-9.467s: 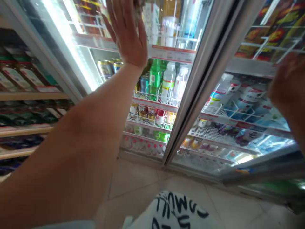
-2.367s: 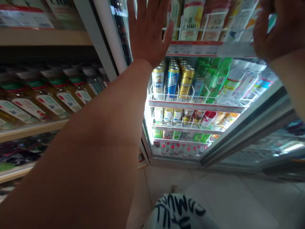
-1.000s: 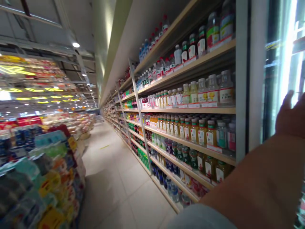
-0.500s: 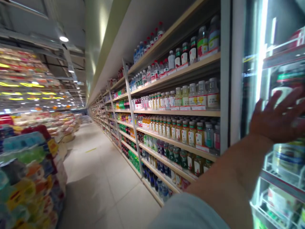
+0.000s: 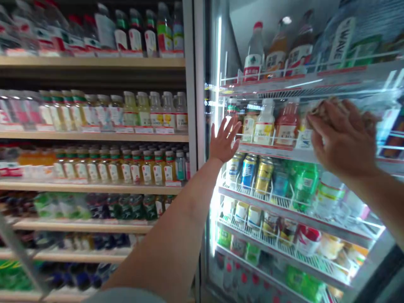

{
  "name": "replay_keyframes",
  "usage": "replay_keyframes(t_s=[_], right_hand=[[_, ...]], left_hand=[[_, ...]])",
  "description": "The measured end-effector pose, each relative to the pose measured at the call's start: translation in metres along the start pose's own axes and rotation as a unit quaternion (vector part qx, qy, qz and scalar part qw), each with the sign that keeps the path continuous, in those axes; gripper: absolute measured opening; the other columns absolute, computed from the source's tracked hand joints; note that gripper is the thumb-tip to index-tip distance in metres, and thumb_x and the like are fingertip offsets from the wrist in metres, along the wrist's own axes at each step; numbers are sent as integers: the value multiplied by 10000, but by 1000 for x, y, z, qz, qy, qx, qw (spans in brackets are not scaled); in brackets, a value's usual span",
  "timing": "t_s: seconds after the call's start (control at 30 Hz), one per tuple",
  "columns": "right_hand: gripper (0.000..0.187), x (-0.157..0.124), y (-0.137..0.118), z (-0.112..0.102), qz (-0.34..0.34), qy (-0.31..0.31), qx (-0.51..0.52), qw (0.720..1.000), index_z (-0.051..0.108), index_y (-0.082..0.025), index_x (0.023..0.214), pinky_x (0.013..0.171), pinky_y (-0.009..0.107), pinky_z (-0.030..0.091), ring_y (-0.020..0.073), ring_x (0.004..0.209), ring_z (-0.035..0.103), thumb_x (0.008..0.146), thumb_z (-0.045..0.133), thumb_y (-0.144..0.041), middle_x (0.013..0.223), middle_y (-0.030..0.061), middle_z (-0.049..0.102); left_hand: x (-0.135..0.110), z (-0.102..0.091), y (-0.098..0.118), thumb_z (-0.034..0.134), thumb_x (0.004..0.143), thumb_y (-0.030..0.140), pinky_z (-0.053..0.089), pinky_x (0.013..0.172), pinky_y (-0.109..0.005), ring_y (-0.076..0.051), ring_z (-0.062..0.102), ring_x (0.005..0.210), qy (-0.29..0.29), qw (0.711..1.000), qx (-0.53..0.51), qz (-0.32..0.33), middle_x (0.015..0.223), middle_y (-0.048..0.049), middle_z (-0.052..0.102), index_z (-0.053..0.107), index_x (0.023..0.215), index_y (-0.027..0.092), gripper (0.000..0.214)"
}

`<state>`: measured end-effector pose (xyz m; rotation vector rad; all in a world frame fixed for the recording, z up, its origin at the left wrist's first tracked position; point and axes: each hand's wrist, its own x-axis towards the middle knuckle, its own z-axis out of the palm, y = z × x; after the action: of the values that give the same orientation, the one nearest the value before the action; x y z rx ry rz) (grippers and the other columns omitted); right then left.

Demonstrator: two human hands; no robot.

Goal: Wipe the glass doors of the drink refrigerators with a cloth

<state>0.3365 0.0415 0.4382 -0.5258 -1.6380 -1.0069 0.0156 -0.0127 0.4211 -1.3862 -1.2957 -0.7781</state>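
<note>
My left hand point(image 5: 224, 139) is open, its fingers spread flat against the glass door point(image 5: 217, 63) of a lit drinks cooler, near the door's left edge. My right hand point(image 5: 344, 141) is further right at about the same height. It presses a crumpled brownish cloth point(image 5: 325, 107) against the same glass, with the fingers curled over the cloth. Behind the glass, between the two hands, stand juice bottles point(image 5: 265, 124) on a wire shelf. Beer cans point(image 5: 249, 170) stand on the shelf below.
The cooler's grey frame point(image 5: 194, 126) stands just left of my left hand. Left of it, open wooden shelves point(image 5: 94, 136) carry rows of bottled drinks point(image 5: 139, 168). Lower cooler shelves hold cups and small bottles point(image 5: 303, 240).
The view has swung right from the long aisle back to the cooler front. My left hand stays flat on the glass. My right hand with the cloth has come into view.
</note>
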Motion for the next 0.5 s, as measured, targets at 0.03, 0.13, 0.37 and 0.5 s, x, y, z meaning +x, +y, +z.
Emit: replay_keyframes(t_s=[0.03, 0.13, 0.37, 0.5], right_hand=[[509, -7, 0, -1, 1, -4, -5, 1000, 502, -293, 1538, 1256, 579, 294, 327, 1559, 303, 1031, 547, -293, 1644, 46, 382], [638, -35, 3, -6, -115, -67, 8, 991, 377, -354, 1601, 1243, 556, 343, 294, 1538, 356, 1007, 586, -248, 1639, 21, 386], [630, -40, 53, -20, -50, -9, -17, 999, 383, -385, 1594, 1217, 592, 397, 334, 1526, 372, 998, 561, -282, 1659, -4, 347], [577, -46, 70, -19, -48, 31, -32, 998, 475, -332, 1559, 1244, 550, 383, 341, 1508, 403, 989, 554, -299, 1641, 21, 388]], left_hand=[[-1, 1, -2, 371, 1061, 409, 30, 1320, -552, -270, 137, 1611, 7, 1000, -6, 2, 1698, -57, 281, 394, 1620, 238, 585], [-2, 2, -7, 366, 1053, 414, 28, 1325, -542, -272, 131, 1611, 16, 1000, -25, 7, 1699, -46, 277, 392, 1622, 239, 597], [1, 1, -6, 322, 1042, 424, -18, 1326, -533, -263, 123, 1614, 16, 999, -39, 3, 1701, -38, 265, 405, 1614, 220, 613], [1, 1, -5, 316, 1040, 416, 17, 1335, -486, -234, 97, 1617, 9, 999, -49, -1, 1706, -12, 249, 397, 1619, 227, 614]])
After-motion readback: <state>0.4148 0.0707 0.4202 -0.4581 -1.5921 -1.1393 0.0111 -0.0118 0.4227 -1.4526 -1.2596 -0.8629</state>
